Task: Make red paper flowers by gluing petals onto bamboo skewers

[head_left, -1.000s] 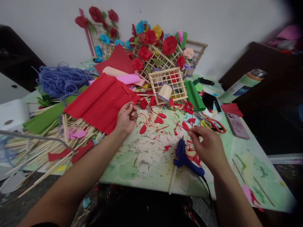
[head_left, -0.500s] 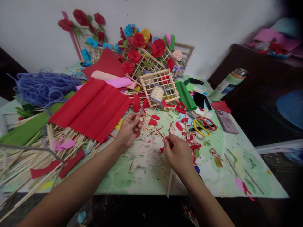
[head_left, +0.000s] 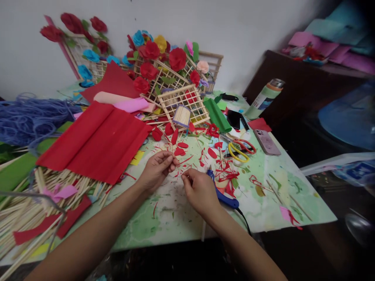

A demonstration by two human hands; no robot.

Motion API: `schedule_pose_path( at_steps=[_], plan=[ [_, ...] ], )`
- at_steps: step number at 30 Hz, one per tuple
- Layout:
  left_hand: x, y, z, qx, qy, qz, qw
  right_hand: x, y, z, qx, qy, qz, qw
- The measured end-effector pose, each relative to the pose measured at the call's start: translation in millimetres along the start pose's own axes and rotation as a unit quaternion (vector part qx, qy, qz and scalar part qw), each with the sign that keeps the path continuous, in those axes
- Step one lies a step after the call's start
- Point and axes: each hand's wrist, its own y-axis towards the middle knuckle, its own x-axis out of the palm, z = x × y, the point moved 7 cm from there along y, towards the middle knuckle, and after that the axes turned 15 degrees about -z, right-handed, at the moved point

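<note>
Currently, scissors (head_left: 238,151) are lying beyond the glue gun (head_left: 227,199), red paper (head_left: 96,144) left of it; the right hand (head_left: 202,191) is partly hiding it. That hand, right of the gun a second ago, is narrowing its fingers left of it, near the similarly narrowed left hand (head_left: 159,168); whether either is gripping anything, I cannot tell. Petals (head_left: 183,145) are lying left of and beyond the gun; farther, a bottle (head_left: 265,98) is bearing an unreadable label (head_left: 260,103).

One head-worn camera looks forward and down, close over the mottled green-and-white bench (head_left: 146,226), toward a pale wall (head_left: 234,31).
</note>
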Motion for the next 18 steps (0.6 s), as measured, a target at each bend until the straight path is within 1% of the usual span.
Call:
schedule_pose_path(
  at_steps=[9, 12, 14, 15, 18],
  plan=[
    [-14.6, 0.0, 4.2, 0.016, -0.007, 0.067, 0.998, 5.2, -9.0, -0.6, -0.011, -0.007, 0.003, 1.000],
    [-18.0, 0.8, 6.5, 0.018, -0.003, 0.080, 0.997, 0.0, -12.0, 3.0, -0.010, -0.020, 0.002, 1.000],
    [-20.1, 1.4, 6.5, 0.015, 0.002, 0.087, 0.996, -13.9, -12.6, 13.2, -0.001, -0.046, 0.007, 0.999],
    [-21.3, 1.7, 6.1, 0.014, 0.004, 0.091, 0.996, -24.7, -12.5, 21.9, 0.010, -0.070, 0.014, 0.997],
    [-24.5, 3.1, 4.2, 0.011, 0.009, 0.099, 0.995, -62.3, -9.5, 57.7, 0.050, -0.163, 0.019, 0.985]
  ],
)
